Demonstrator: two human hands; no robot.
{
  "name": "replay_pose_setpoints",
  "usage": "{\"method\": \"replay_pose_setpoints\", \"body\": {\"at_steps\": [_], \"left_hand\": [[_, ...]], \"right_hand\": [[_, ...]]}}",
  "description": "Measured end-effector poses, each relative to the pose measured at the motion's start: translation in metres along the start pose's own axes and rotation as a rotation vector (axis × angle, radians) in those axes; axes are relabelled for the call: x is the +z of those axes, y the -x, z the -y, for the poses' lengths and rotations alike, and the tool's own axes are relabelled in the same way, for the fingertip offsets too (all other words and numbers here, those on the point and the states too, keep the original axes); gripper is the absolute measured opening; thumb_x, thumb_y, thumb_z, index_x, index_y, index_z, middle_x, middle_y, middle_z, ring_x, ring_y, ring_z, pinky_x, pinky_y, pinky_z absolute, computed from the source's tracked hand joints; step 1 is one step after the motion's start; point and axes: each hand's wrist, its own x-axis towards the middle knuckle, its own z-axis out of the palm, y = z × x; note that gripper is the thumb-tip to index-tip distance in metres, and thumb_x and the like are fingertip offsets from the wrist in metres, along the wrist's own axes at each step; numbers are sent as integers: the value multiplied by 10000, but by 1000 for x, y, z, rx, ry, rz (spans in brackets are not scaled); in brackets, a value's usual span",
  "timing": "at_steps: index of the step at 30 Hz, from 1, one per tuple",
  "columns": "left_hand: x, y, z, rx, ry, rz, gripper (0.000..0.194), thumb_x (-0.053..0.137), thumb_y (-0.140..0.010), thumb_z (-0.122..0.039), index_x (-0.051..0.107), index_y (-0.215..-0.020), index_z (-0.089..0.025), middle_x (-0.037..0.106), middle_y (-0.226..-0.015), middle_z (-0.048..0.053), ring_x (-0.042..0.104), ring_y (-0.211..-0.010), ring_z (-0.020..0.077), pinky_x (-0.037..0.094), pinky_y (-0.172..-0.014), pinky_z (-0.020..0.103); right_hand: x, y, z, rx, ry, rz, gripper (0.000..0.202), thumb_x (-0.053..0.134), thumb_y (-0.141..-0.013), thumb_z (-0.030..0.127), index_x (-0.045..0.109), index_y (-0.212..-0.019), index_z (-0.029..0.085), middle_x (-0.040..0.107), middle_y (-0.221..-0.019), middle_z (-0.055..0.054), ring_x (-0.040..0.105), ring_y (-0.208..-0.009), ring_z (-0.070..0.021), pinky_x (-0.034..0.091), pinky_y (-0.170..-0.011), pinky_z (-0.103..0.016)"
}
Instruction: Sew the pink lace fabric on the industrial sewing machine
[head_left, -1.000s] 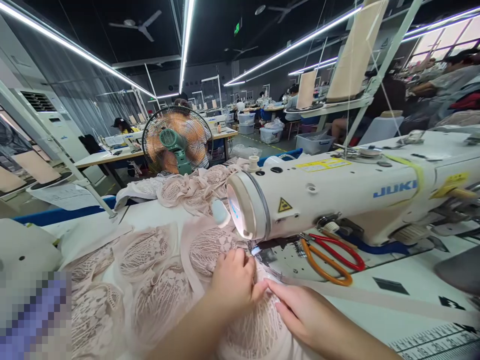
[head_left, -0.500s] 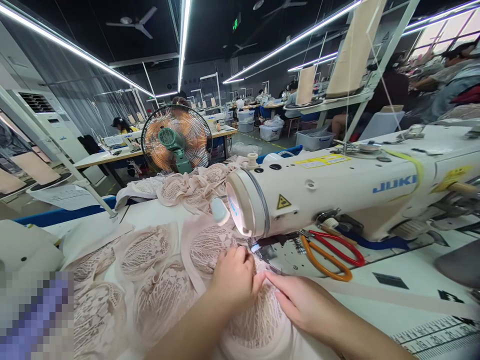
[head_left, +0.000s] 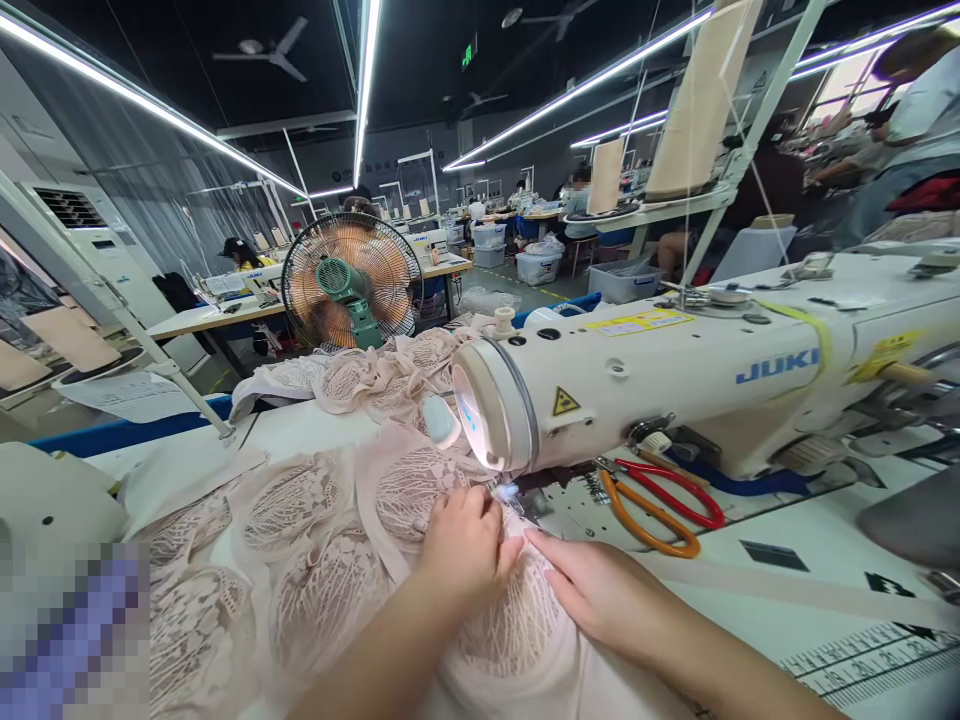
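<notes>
Under the sewing machine head, at the low centre of the head view, we see the lace piece (head_left: 420,495), pale pink, lying flat on the counter (head_left: 795,570). Our left hand (head_left: 461,550) sits on it with fingers curled, tips pinching the lace edge right by the needle area; grip looks closed on the fabric. Our right hand (head_left: 600,595) lies at 4 o'clock from the left one, fingers straight and flat, pressing down on the same lace, holding nothing else; its fingertips nearly touch the left thumb. Needle itself is hidden by the hands and the lamp glare, we cannot tell its position.

At 12 o'clock from the hands is the white sewing machine (head_left: 675,385), its lit end cap facing us. At 3 o'clock from the left hand, scissors (head_left: 660,510) with one red and one orange handle lie on the machine bed, near the hands but apart. More lace pieces (head_left: 292,560) spread across the counter at 9 o'clock, and a heap of them (head_left: 375,375) lies at 11 o'clock behind. Farther at 11 o'clock a fan (head_left: 351,282) stands upright. Thread cone (head_left: 701,100) at 1 o'clock on a stand. Other people sit far back at other stations.
</notes>
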Motion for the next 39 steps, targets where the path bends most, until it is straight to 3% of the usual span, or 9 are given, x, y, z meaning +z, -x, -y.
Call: {"method": "replay_pose_setpoints", "body": {"at_steps": [6,8,12,18,24,32,36,39], "left_hand": [[-20,10,-8,-68,-9,83,371,468,-873,-411,672,-1049,-156,618,-1149,124,527,-1101,301,387,-1002,511],[-31,18,-16,-109,-15,195,529,479,-842,-531,629,-1175,-147,574,-1263,170,458,-1212,361,308,-1039,615],[-41,31,-27,-134,-50,418,1010,611,-625,-732,396,-1424,-154,259,-1525,212,186,-1385,455,147,-1022,754],[-39,32,-23,-152,-74,473,1125,690,-559,-684,281,-1476,-176,157,-1557,160,123,-1410,444,159,-1024,749],[-49,26,-15,-232,-104,455,1034,722,-598,-564,301,-1469,-199,176,-1559,145,147,-1404,447,234,-988,757],[-42,21,-9,-339,-125,374,1037,769,-566,-453,310,-1462,-204,182,-1560,158,196,-1370,491,282,-942,764],[-43,20,-5,-373,-124,357,984,732,-618,-378,279,-1472,-198,167,-1564,166,423,-1252,455,469,-884,590],[-43,18,3,-341,-89,354,968,707,-652,-349,246,-1483,-163,161,-1558,199,570,-1117,381,526,-843,446]], "right_hand": [[-6,4,1,47,31,21,468,364,-898,217,549,-1318,129,717,-996,-163,672,-885,-340,503,-716,-409],[-8,13,-1,35,21,10,430,339,-918,236,594,-1260,178,714,-972,-132,670,-861,-311,498,-709,-386],[-7,30,-11,-78,25,29,358,348,-919,237,687,-1032,257,661,-841,-80,635,-759,-258,452,-635,-319],[-3,30,-14,-78,65,55,370,341,-916,231,673,-1077,252,613,-806,-83,609,-741,-250,408,-609,-303],[-8,17,-6,-13,102,38,361,385,-896,206,677,-1098,272,665,-802,-75,642,-737,-265,343,-564,-291],[-8,11,-5,-8,101,53,382,393,-903,208,639,-1184,288,726,-893,-68,670,-792,-289,368,-580,-302],[-10,6,0,35,154,79,438,403,-900,201,572,-1295,288,725,-831,-85,665,-741,-305,338,-542,-301],[-12,2,6,90,201,110,495,402,-903,196,490,-1381,288,707,-751,-90,652,-674,-295,297,-503,-288]]}}
